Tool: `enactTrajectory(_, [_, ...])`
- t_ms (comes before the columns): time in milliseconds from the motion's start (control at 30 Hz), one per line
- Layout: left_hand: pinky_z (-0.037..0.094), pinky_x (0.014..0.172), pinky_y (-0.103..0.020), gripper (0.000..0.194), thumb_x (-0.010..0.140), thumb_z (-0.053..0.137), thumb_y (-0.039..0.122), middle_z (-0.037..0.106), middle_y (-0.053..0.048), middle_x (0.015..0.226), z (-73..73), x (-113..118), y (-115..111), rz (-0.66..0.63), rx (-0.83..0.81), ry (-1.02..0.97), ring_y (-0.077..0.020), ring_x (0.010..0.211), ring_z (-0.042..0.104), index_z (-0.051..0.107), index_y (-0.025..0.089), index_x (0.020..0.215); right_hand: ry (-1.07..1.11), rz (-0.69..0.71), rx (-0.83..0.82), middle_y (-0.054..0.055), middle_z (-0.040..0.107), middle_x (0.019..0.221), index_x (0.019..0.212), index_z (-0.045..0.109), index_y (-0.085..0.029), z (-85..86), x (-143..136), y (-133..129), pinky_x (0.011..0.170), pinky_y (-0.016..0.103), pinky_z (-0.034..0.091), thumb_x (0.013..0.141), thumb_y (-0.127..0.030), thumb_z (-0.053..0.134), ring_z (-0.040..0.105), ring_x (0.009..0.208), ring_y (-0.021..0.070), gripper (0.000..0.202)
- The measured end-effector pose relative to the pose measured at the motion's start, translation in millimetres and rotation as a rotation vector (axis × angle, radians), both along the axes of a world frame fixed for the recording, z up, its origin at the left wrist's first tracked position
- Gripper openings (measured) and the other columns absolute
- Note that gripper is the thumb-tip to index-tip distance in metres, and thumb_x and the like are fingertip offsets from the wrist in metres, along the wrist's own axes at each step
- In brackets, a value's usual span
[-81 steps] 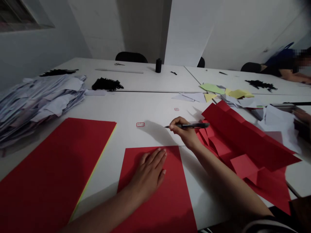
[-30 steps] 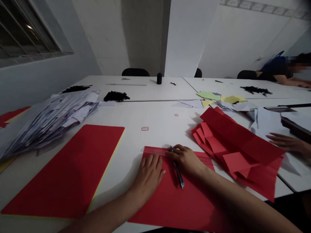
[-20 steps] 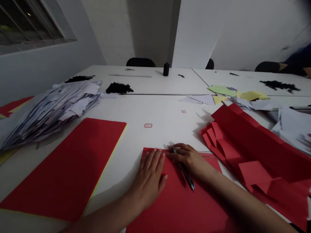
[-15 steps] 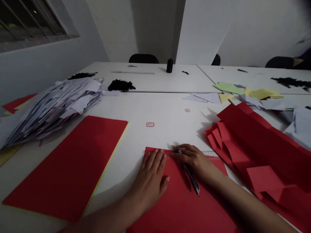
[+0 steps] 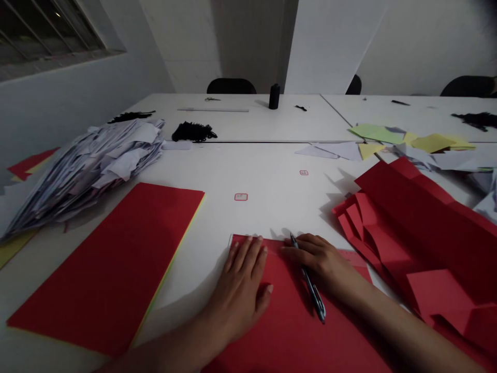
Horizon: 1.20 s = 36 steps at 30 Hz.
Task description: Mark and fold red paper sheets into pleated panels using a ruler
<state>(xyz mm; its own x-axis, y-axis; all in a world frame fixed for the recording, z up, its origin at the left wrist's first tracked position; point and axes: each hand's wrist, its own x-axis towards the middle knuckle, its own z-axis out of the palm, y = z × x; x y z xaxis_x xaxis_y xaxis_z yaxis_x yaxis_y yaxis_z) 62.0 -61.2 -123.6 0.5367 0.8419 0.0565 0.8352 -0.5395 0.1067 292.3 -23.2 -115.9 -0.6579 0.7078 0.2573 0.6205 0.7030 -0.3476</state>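
A sheet of red paper (image 5: 303,331) lies in front of me on the white table. My left hand (image 5: 243,290) rests flat on its upper left part, fingers stretched out and a little apart. Near the far edge, my right hand (image 5: 320,259) has a dark pen (image 5: 313,295) held between its fingers. The pen slants across the hand, one end near the paper's far edge and the other toward me. Under both hands, along that edge, lies a clear ruler (image 5: 352,257), mostly covered and hard to make out.
On the left lie a red paper stack (image 5: 116,259) with yellow beneath and a heap of white paper scraps (image 5: 104,160). Folded red paper (image 5: 419,217) is at right. Farther back are black yarn (image 5: 193,131), a black spool (image 5: 274,97), scissors (image 5: 212,99) and yellow-green scraps (image 5: 376,133).
The ruler, which stuck out past the paper's far edge at a slant, now lies more in line with it. The pen has turned slightly in my right hand. The view has shifted a little.
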Motion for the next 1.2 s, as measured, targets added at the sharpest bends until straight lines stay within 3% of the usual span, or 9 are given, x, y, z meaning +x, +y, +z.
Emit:
enactTrajectory(300, [0.029,0.107,-0.051,0.057,0.087,0.046,0.035,0.028,-0.014,0.148,0.0,-0.5,-1.4,0.009,0.035,-0.032,-0.0316,0.136,0.024,0.033,0.016,0.139,0.013,-0.008,-0.001,0.007,0.065,0.091,0.117,0.057,-0.023,0.6,-0.2,0.8,0.075,0.036,0.047,0.092,-0.013,0.045,0.055,0.096,0.0215,0.030])
enactTrajectory(1200, [0.030,0.107,-0.051,0.055,0.087,0.046,0.032,0.029,-0.014,0.148,-0.2,0.1,0.6,-0.010,0.059,-0.035,-0.0320,0.135,0.026,0.035,0.014,0.138,0.017,0.004,-0.005,0.006,0.065,0.093,0.122,0.054,-0.024,-2.8,0.5,2.5,0.076,0.035,0.045,0.092,-0.014,0.046,0.055,0.094,0.0203,0.033])
